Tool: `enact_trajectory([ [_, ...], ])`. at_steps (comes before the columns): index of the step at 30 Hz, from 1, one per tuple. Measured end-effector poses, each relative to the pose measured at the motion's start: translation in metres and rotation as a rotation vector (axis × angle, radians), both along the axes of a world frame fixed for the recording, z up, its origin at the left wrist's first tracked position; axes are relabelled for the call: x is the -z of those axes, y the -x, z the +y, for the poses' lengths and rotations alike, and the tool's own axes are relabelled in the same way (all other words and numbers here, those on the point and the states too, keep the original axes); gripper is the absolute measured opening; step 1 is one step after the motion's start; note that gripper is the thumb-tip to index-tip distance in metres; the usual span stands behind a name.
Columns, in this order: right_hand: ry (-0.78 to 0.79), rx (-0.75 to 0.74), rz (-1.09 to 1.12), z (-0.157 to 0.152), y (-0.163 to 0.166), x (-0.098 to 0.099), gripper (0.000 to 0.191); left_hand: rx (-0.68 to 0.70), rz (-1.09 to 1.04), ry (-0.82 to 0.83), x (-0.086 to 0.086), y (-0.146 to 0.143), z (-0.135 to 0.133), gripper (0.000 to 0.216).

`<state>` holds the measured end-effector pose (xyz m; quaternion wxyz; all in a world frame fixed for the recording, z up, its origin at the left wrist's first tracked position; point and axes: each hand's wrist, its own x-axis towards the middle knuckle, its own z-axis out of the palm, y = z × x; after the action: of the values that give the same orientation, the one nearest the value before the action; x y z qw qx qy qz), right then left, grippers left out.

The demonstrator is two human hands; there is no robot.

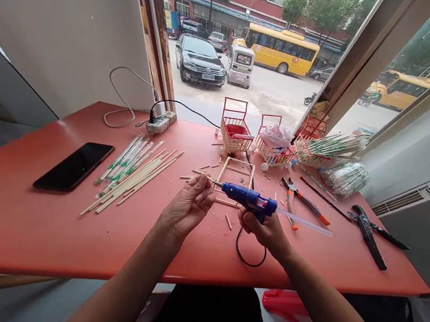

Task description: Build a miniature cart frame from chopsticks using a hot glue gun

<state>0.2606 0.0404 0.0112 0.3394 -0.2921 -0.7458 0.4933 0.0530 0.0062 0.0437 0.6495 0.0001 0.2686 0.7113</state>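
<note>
My right hand (264, 232) grips a blue hot glue gun (250, 198) with a clear glue stick (304, 224) sticking out of its back, nozzle pointing left. My left hand (189, 205) pinches a short wooden stick (202, 173) whose end meets the gun's nozzle. Just beyond both hands lies a square frame of wooden sticks (235, 178) flat on the red table (28, 219). Small cut stick pieces (228, 221) lie scattered around it.
A pile of chopsticks (132, 174) and a black phone (74, 166) lie to the left. Three small stick carts (237, 130) stand by the window, with a power strip (160, 122). Orange pliers (304, 200), black cutters (369, 233) and bagged sticks (344, 177) lie right.
</note>
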Motion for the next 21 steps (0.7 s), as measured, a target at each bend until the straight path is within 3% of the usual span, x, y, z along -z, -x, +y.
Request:
enact_trajectory([
  [21, 0.011, 0.056, -0.08, -0.0014, -0.0051, 0.0003, 0.061, -0.009, -0.083, 0.056, -0.0077, -0.0024, -0.0028, 0.052],
])
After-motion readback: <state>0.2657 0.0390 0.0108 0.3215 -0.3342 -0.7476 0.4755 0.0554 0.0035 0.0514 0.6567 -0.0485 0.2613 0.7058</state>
